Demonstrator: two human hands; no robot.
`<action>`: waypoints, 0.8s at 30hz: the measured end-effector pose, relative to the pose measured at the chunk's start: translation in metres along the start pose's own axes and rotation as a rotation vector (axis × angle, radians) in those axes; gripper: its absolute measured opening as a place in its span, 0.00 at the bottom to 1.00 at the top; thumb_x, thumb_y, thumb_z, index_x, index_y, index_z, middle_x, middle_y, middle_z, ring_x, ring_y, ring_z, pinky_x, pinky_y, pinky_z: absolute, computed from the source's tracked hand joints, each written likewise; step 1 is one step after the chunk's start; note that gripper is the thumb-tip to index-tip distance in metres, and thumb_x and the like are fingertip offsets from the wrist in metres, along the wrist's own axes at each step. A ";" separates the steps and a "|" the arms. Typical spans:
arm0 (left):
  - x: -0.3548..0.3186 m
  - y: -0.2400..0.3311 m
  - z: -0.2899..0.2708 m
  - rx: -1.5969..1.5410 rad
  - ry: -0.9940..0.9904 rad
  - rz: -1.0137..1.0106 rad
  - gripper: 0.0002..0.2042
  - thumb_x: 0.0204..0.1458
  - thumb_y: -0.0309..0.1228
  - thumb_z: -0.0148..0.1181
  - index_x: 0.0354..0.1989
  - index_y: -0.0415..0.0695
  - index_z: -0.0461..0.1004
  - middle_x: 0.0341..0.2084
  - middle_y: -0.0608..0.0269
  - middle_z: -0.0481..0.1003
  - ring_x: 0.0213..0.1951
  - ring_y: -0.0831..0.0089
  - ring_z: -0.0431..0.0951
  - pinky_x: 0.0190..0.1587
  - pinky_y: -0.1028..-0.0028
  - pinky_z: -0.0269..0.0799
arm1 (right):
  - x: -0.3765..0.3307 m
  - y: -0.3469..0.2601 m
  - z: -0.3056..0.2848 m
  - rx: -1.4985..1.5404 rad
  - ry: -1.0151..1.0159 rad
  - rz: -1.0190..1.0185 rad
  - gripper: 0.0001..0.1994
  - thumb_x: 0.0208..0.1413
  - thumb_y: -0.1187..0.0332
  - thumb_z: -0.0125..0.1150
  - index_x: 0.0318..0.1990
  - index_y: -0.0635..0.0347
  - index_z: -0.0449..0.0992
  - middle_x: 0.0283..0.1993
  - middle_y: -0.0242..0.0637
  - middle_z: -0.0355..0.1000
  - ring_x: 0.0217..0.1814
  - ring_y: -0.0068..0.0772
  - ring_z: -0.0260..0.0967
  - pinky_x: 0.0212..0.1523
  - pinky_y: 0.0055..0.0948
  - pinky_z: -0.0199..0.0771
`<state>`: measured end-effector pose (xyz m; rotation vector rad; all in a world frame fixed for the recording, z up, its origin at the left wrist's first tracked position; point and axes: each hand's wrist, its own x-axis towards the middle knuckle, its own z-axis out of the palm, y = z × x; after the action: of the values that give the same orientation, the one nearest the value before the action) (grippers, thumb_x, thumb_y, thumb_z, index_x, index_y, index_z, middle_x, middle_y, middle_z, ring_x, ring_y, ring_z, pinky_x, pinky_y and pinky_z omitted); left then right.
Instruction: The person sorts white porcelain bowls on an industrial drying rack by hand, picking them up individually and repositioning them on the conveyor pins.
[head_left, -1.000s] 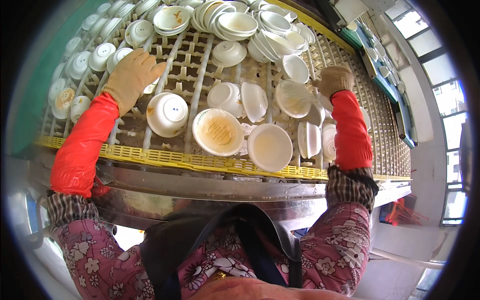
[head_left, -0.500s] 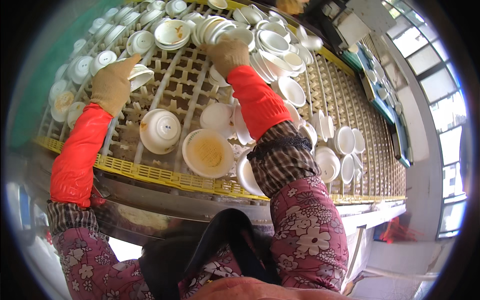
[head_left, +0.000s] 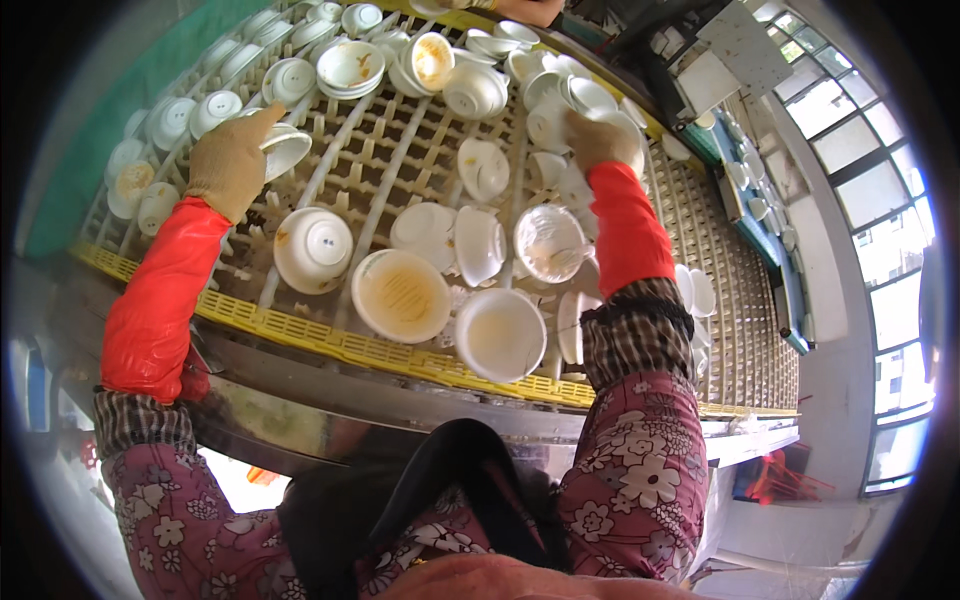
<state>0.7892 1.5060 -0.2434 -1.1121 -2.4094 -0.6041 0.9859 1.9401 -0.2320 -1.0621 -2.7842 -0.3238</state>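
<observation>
My left hand (head_left: 228,162), in a tan glove and red sleeve cover, is closed on a small white bowl (head_left: 288,152) tilted on its side. Upright bowls stand just left of it on the rack-like belt (head_left: 370,165). My right hand (head_left: 606,142), gloved the same way, reaches into a jumble of white bowls (head_left: 548,118) at the far right; its fingertips are hidden among them, so I cannot see its grip. Between my arms lie an overturned bowl (head_left: 313,250), a bowl with yellowish residue (head_left: 402,296), a white bowl (head_left: 500,335) and a bowl with clear film-like stuff inside (head_left: 550,243).
A yellow slotted edge (head_left: 330,342) runs along the near side of the belt. At the far edge, part of another person's arm (head_left: 530,10) shows. A second, green belt (head_left: 745,200) carrying dishes stands at the right. A stained bowl (head_left: 433,62) leans among the far bowls.
My right hand has moved right, from the far middle stack to the right-hand jumble. The far middle bowls are fewer and spread apart. My left hand stays on its bowl.
</observation>
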 end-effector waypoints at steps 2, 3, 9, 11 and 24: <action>0.006 0.010 0.009 -0.092 -0.004 -0.003 0.20 0.48 0.22 0.53 0.52 0.48 0.73 0.42 0.51 0.77 0.44 0.52 0.76 0.45 0.61 0.72 | 0.006 0.100 0.027 -0.035 0.040 0.349 0.21 0.54 0.43 0.50 0.48 0.42 0.76 0.49 0.42 0.75 0.53 0.47 0.71 0.50 0.44 0.70; 0.008 0.009 0.014 -0.153 0.008 -0.014 0.20 0.49 0.22 0.53 0.52 0.48 0.72 0.42 0.51 0.77 0.44 0.52 0.76 0.45 0.61 0.71 | -0.005 0.139 0.036 -0.046 0.046 0.494 0.21 0.54 0.44 0.51 0.47 0.43 0.76 0.48 0.42 0.75 0.52 0.46 0.71 0.50 0.43 0.70; 0.007 0.015 0.016 -0.517 -0.038 -0.454 0.12 0.53 0.29 0.50 0.43 0.37 0.74 0.35 0.42 0.76 0.36 0.51 0.78 0.40 0.64 0.73 | -0.109 0.186 0.009 0.180 0.215 0.607 0.22 0.54 0.47 0.56 0.46 0.53 0.77 0.44 0.42 0.77 0.48 0.42 0.73 0.49 0.37 0.70; 0.010 0.016 0.019 -0.244 -0.028 -0.080 0.11 0.54 0.29 0.48 0.39 0.33 0.72 0.34 0.41 0.75 0.36 0.52 0.78 0.40 0.64 0.73 | -0.129 0.160 -0.004 0.336 0.299 0.511 0.22 0.54 0.49 0.57 0.46 0.57 0.77 0.43 0.42 0.77 0.46 0.40 0.73 0.48 0.35 0.70; -0.003 0.110 0.044 -0.083 0.007 0.189 0.06 0.53 0.22 0.47 0.38 0.38 0.66 0.32 0.44 0.73 0.34 0.50 0.77 0.33 0.63 0.75 | -0.157 -0.146 -0.053 0.984 0.296 -0.329 0.46 0.37 0.57 0.76 0.61 0.70 0.56 0.48 0.58 0.71 0.49 0.51 0.73 0.45 0.39 0.74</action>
<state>0.8692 1.5924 -0.2576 -1.3517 -2.2577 -0.6482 1.0068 1.7204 -0.2354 -0.2840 -2.3171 0.7302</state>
